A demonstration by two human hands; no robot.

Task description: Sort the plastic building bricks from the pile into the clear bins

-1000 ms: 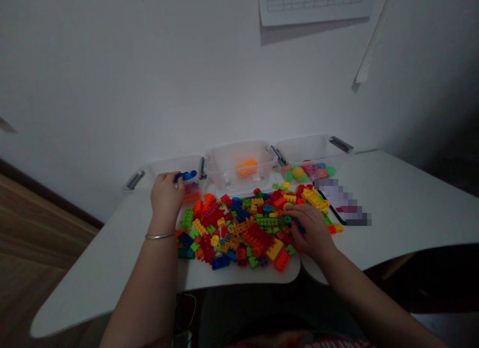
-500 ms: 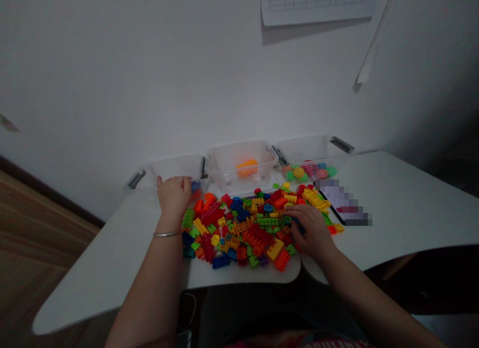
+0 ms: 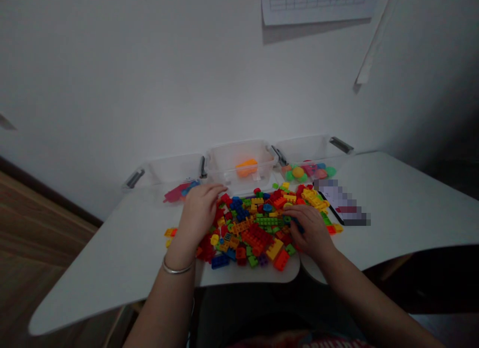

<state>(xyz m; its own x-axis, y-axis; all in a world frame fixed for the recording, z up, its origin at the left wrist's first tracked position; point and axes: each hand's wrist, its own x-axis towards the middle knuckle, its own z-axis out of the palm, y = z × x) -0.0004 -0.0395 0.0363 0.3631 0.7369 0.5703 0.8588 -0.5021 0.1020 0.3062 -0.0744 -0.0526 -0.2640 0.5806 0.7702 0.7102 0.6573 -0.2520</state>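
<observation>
A heap of coloured toy building blocks (image 3: 258,236) lies on the white table. My left hand (image 3: 198,208) is over the heap's left side, its fingers stretched to the right and nothing visible in them. At the right side of the heap rests my right hand (image 3: 310,228), thumb and fingers apart around a few blocks; a dark blue piece (image 3: 298,224) shows between them. Behind my left hand, a clear plastic box (image 3: 172,164) holds red and blue pieces (image 3: 178,192). One orange piece (image 3: 247,167) sits in the middle clear box (image 3: 239,149).
The right clear box (image 3: 307,147) contains several coloured round pieces (image 3: 298,172). A phone (image 3: 342,203) with a blurred screen lies right of the heap. The boxes stand along the wall at the back of the white table (image 3: 404,203). A printed sheet (image 3: 318,6) hangs above.
My left hand has moved from the left box rightward and toward me, over the heap. Red pieces in that box are now uncovered. My right hand stays in place.
</observation>
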